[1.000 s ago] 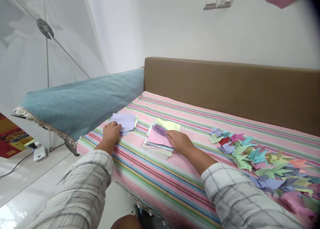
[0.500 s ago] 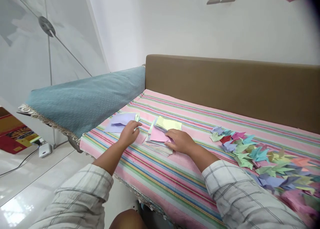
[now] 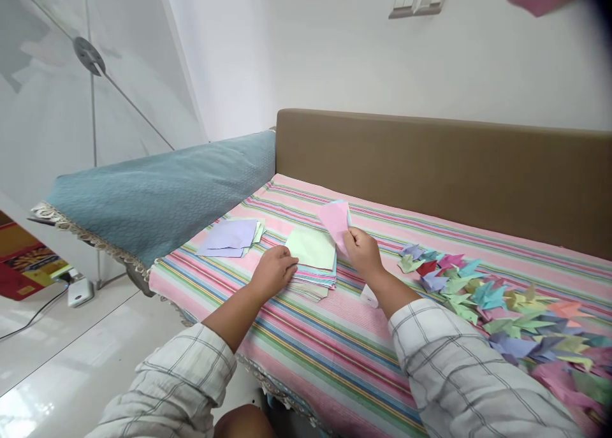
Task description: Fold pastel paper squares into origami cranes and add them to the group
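My right hand is closed around a few sheets of pink paper, raised above the cloth, with a bluish sheet edge showing behind them. At the left edge of a stack of coloured paper, topped by a pale green sheet, my left hand has its fingers bent and pressed together on the paper. A smaller pile of purple and green paper lies left of that hand. Many folded paper cranes in mixed colours are heaped right of my right forearm.
A pink striped cloth covers the sofa seat. The brown backrest stands behind, and a blue-covered armrest is at the left. A small white item lies beside my right forearm. A red and yellow box is on the floor.
My right hand has lifted pink sheets off the stack, exposing pale green paper. The yellow sheets are gone from the top. My left hand has moved right, from the purple pile to the stack.
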Available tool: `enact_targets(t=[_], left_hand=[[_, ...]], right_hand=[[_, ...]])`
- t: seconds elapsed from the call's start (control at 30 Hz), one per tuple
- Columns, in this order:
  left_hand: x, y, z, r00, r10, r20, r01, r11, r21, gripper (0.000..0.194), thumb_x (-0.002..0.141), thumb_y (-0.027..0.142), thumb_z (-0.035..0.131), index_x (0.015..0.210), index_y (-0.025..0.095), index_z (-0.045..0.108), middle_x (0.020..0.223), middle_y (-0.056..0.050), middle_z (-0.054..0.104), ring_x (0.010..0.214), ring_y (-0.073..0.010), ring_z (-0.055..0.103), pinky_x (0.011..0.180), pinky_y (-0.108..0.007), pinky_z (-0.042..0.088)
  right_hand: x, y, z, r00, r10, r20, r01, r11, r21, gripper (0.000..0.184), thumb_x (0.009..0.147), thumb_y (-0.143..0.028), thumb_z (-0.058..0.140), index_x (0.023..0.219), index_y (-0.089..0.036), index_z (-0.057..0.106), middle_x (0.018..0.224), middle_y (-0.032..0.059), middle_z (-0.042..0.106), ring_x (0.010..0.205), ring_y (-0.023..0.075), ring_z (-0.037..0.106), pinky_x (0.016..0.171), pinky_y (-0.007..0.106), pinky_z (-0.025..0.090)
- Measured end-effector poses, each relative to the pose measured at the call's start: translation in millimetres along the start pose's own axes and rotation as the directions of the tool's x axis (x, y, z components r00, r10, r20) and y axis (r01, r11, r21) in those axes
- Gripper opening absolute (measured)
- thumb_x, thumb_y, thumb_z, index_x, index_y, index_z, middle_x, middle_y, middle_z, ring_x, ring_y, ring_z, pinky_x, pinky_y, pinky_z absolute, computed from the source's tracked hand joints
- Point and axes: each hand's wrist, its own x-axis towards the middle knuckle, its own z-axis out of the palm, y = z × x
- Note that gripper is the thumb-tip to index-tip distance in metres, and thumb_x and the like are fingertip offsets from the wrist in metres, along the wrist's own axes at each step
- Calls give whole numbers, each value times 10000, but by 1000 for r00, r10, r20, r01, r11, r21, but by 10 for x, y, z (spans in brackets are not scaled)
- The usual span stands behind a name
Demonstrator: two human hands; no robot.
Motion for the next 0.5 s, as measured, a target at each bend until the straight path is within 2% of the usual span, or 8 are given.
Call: enact_targets(t=[0.1,0.2,0.27,0.37,0.5], left_hand=[[16,25,-10,1000,-3,21,4,999,-33,158,792,215,527,884,184,652,956,-82,559,914,-211,523,829,-348,427],[47,26,-37,996,-53,78,57,997,-44,243,763,202,562,1001,187,611,958,-76,568,930,-214,532,827,-339,439],[75,9,-68,990,-79,117,85,995,-43,281,780,225,557,1056,196,603,951,-74,574,893,-206,551,776,-319,454],[137,-4,-134,990,-53,132,61,997,-57,225,840,258,493,992,210,652,905,-65,583,837,-182,568,722,-287,455],[253,34,-208,999,-37,31,40,995,-96,180,833,273,512,864,217,680,861,-48,576,813,-165,563,753,-284,449]], right_hand=[[29,-57,1,987,-151,56,157,981,-114,266,867,-259,358,681,-198,539,695,19,556,684,156,489,587,247,310],[15,-117,66,947,-236,217,276,945,-176,258,881,-250,360,828,-199,607,826,49,622,794,172,540,664,249,353],[-13,-142,120,918,-229,323,297,938,-180,265,889,-248,360,906,-201,620,889,53,640,836,172,558,699,248,369],[-71,-160,179,887,-200,415,287,945,-158,291,905,-256,339,968,-206,619,958,53,647,891,166,567,735,246,379],[-136,-167,213,849,-233,473,319,942,-108,268,863,-388,449,980,-212,613,994,57,642,916,174,560,733,245,378]])
